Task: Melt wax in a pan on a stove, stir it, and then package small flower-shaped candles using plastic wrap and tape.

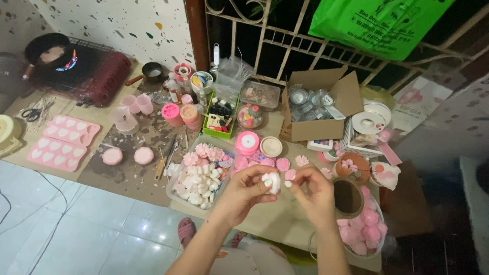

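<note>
While left hand (245, 191) pinches small white waxy flower (272, 182), right hand (311, 191) fingertips touch its lumpy petals.

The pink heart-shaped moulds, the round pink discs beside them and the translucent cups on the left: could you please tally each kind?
Pink heart moulds: 2
Round pink discs: 2
Translucent cups: 3
Total: 7
</note>
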